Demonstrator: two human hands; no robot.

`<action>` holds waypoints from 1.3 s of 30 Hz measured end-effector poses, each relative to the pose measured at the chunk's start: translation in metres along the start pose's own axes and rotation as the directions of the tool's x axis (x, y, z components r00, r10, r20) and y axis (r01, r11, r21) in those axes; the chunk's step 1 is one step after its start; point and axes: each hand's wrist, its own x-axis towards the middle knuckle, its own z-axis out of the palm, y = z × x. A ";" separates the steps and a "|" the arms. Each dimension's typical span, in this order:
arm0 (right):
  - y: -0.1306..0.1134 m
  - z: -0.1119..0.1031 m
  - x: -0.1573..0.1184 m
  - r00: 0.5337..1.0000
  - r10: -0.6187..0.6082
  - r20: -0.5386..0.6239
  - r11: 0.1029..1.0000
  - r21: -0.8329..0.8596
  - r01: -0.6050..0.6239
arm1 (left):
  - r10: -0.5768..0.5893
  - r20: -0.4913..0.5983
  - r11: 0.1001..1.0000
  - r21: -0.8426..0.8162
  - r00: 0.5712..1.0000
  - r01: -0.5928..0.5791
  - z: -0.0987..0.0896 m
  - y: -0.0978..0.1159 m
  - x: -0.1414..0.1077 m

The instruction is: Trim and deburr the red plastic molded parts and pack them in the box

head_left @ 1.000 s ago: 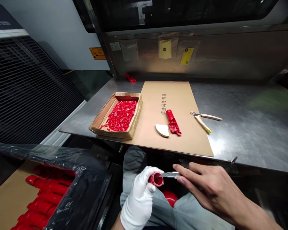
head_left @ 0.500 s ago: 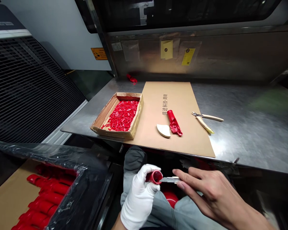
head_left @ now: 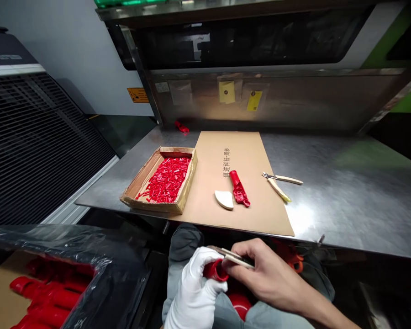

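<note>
My left hand (head_left: 192, 292), in a white glove, is wrapped round a red plastic tubular part (head_left: 215, 270) above my lap. The part's round open end faces toward me and right. In my bare right hand (head_left: 267, 276) is a utility knife (head_left: 239, 260), gripped between thumb and fingers. Its blade end lies across the top of the red part, close to the gloved fingers; the exact contact point cannot be made out. Another red part (head_left: 239, 189) lies on the cardboard sheet (head_left: 205, 183), beside a white wedge-shaped piece (head_left: 224, 199).
On the metal table (head_left: 329, 183) are a shallow box (head_left: 188, 185) of small red scraps, cutting pliers (head_left: 277, 183) with cream handles, and red fragments (head_left: 181, 127) at the back. A plastic-lined bin (head_left: 123, 269) with several red parts stands at lower left.
The knife has moved from the red part's open rim to its upper side and now angles up to the left. My right hand has come closer to my left. The view has tilted up.
</note>
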 end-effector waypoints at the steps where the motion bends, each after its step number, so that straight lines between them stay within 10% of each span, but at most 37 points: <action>1: 0.000 -0.011 0.007 0.998 -0.020 -0.052 0.999 -0.044 0.018 | -0.003 0.001 1.000 0.020 1.000 0.003 -0.003 0.002 0.000; 7: 0.006 -0.094 0.066 0.885 -0.033 -0.465 0.950 -0.289 -0.116 | -0.106 -0.150 0.933 0.328 0.983 0.151 -0.004 0.033 0.049; 11: 0.008 -0.093 0.111 0.891 0.051 -0.452 0.910 -0.347 -0.228 | 0.143 -0.116 0.733 0.680 0.983 -0.026 0.016 0.039 0.121; 20: 0.019 -0.105 0.103 0.908 0.086 -0.409 0.967 -0.184 -0.175 | -0.032 -0.203 0.711 0.683 0.979 0.165 0.026 0.008 0.204; 27: -0.002 -0.073 0.036 0.917 -0.038 -0.398 0.995 0.068 0.070 | 0.043 -0.144 0.876 0.480 0.989 0.032 0.037 0.041 0.157; 30: -0.006 -0.045 0.014 0.944 -0.048 -0.328 0.986 0.134 0.096 | -0.040 -0.035 0.996 0.072 0.999 0.043 0.050 0.049 0.115; 33: 0.001 -0.029 -0.006 0.967 -0.043 -0.251 0.978 0.189 0.092 | -0.183 -0.021 0.944 -0.281 0.983 0.170 0.051 0.045 0.075; 39: 0.016 -0.016 -0.027 0.993 0.005 -0.117 0.934 0.355 0.037 | -0.284 -0.043 0.889 -0.386 0.958 0.246 0.051 0.029 0.021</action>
